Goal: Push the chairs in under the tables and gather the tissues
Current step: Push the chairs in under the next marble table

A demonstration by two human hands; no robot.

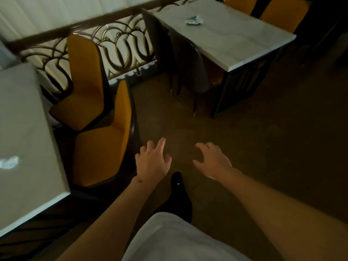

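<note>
Two orange chairs stand beside the left marble table (pixel 28 129): the near chair (pixel 101 147) and the far chair (pixel 84 87), both with seats out from the table. A crumpled white tissue (pixel 8 162) lies on that table. My left hand (pixel 152 162) hovers open just right of the near chair's back, not touching it. My right hand (pixel 212 159) is open over the floor. At the far right table (pixel 235 42) lies another crumpled tissue (pixel 194 20), with two dark-backed chairs (pixel 180 57) tucked against its left side.
An ornate metal railing (pixel 116 46) runs along the back behind the chairs. Two more orange chairs (pixel 280 14) stand at the right table's far side. Brown carpet aisle (pixel 263 138) lies between the tables. My black shoe (pixel 178 187) is stepping forward.
</note>
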